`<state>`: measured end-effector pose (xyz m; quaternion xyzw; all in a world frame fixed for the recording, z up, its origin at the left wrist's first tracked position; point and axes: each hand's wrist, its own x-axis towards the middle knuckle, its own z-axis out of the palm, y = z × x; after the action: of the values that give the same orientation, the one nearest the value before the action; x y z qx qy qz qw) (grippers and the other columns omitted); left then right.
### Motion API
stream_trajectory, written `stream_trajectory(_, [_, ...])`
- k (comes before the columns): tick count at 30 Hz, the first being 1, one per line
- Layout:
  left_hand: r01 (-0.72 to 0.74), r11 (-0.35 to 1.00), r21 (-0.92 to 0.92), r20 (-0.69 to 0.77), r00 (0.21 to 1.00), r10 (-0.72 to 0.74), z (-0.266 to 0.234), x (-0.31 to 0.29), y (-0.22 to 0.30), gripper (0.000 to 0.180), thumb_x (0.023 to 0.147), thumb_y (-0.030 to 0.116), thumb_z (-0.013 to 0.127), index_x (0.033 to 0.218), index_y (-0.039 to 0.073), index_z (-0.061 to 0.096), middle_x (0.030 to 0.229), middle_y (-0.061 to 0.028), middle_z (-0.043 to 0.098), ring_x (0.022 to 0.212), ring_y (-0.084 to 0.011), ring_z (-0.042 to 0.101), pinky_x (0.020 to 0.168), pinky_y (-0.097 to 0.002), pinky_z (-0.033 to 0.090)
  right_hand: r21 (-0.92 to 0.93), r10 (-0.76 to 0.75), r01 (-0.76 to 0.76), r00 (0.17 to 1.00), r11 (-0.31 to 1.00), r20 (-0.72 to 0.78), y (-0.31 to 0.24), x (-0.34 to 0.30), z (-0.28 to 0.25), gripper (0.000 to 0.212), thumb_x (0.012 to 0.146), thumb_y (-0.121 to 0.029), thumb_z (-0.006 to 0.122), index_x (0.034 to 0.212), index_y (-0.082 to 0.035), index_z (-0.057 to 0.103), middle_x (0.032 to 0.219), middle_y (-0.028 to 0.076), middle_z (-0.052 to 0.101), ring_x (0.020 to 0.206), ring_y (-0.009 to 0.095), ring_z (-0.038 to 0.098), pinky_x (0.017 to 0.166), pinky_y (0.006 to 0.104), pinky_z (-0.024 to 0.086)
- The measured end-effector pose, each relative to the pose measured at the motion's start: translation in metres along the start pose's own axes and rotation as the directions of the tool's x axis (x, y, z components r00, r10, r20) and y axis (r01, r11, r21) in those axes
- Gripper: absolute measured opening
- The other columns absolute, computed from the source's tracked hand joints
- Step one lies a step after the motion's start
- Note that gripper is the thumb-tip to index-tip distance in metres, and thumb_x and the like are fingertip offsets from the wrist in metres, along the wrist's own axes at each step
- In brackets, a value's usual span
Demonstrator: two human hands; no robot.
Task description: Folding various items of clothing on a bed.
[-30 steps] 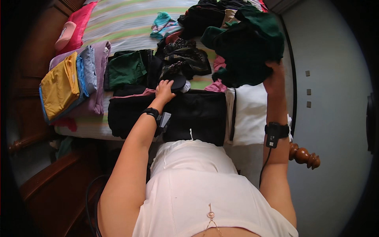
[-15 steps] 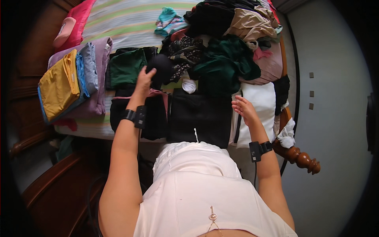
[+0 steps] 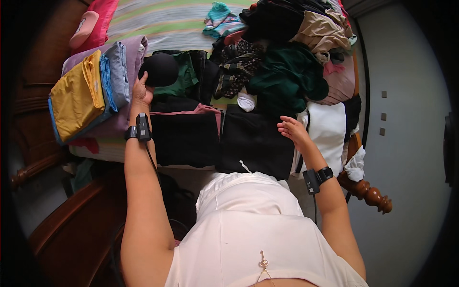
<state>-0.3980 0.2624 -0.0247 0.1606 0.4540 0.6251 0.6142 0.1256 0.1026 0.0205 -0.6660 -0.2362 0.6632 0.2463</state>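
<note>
My left hand (image 3: 142,93) grips a smooth black cup-shaped piece (image 3: 158,70), which looks like a folded padded bra. It is held over the left part of a folded dark green garment (image 3: 186,71), beside the stack of folded fabrics. The fingers are partly hidden behind it. My right hand (image 3: 294,131) holds nothing; its fingers are stretched out above the right edge of a folded black garment (image 3: 256,138). Left of that lies another folded black garment (image 3: 186,136) with a pink edge. A small balled white cloth (image 3: 246,101) rests just behind.
On the left stand folded yellow (image 3: 76,88), blue and lavender fabrics. Behind my right hand lies a loose dark green garment (image 3: 284,74), with black and beige clothes (image 3: 320,31) heaped beyond. A folded white garment (image 3: 326,126) sits near the turned wooden bedpost (image 3: 368,191).
My left hand has carried the black cup-shaped piece leftward, from the right side of the green garment to beside the fabric stack. My right hand stays open over the black garment.
</note>
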Motion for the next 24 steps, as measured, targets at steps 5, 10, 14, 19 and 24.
stream_trajectory(5, [0.131, 0.990, 0.051, 0.107, 0.985, -0.136, -0.020, -0.011, 0.006, 0.044, 0.092, 0.019, 0.058, 0.132, 0.007, 0.044, 0.128, -0.0086, 0.053, 0.119, -0.0243, 0.049, 0.103, -0.0419, 0.037, 0.000, 0.023, -0.023, 1.000, 1.000, 0.007, 0.007, 0.001, 0.009, 0.037, 0.092, -0.016, 0.052, 0.127, -0.005, 0.049, 0.098, 0.005, 0.064, 0.084, 0.010, 0.060, 0.077, 0.0234, 0.049])
stream_trajectory(10, [0.294, 0.947, 0.125, 0.034, 0.953, -0.301, -0.010, -0.088, 0.001, 0.043, 0.094, 0.018, 0.054, 0.133, 0.007, 0.040, 0.125, -0.0063, 0.054, 0.117, -0.0202, 0.050, 0.102, -0.0367, 0.036, -0.022, 0.035, -0.035, 0.999, 0.999, -0.027, 0.008, 0.011, 0.005, 0.037, 0.092, -0.017, 0.052, 0.127, -0.005, 0.049, 0.098, 0.005, 0.064, 0.083, 0.010, 0.060, 0.076, 0.0234, 0.049])
stream_trajectory(14, [0.397, 0.918, 0.006, 0.188, 0.901, -0.391, -0.036, -0.145, -0.016, 0.042, 0.094, 0.018, 0.054, 0.133, 0.008, 0.041, 0.123, -0.0047, 0.055, 0.114, -0.0181, 0.052, 0.100, -0.0364, 0.039, -0.055, 0.014, -0.014, 1.000, 0.998, 0.001, 0.012, 0.027, 0.013, 0.036, 0.092, -0.016, 0.051, 0.126, -0.004, 0.050, 0.097, 0.005, 0.064, 0.082, 0.010, 0.060, 0.075, 0.0232, 0.049])
stream_trajectory(19, [0.441, 0.883, 0.160, -0.047, 0.897, -0.439, -0.070, -0.187, -0.024, 0.029, 0.091, 0.018, 0.059, 0.117, 0.007, 0.052, 0.110, -0.0028, 0.060, 0.102, -0.0126, 0.057, 0.087, -0.0282, 0.045, -0.114, 0.034, -0.028, 0.998, 0.993, 0.053, 0.008, 0.039, 0.039, 0.034, 0.091, -0.014, 0.052, 0.124, -0.004, 0.053, 0.094, 0.004, 0.064, 0.077, 0.009, 0.060, 0.071, 0.0223, 0.048])
stream_trajectory(24, [0.267, 0.673, 0.690, -0.382, 0.924, 0.025, -0.108, -0.202, -0.032, 0.028, 0.088, 0.028, 0.063, 0.105, 0.006, 0.057, 0.104, -0.0032, 0.061, 0.096, -0.0181, 0.058, 0.081, -0.0328, 0.046, -0.161, 0.024, 0.001, 0.988, 0.987, 0.152, 0.009, 0.046, 0.064, 0.034, 0.091, -0.015, 0.053, 0.123, -0.004, 0.053, 0.093, 0.003, 0.064, 0.077, 0.009, 0.060, 0.071, 0.0226, 0.048])
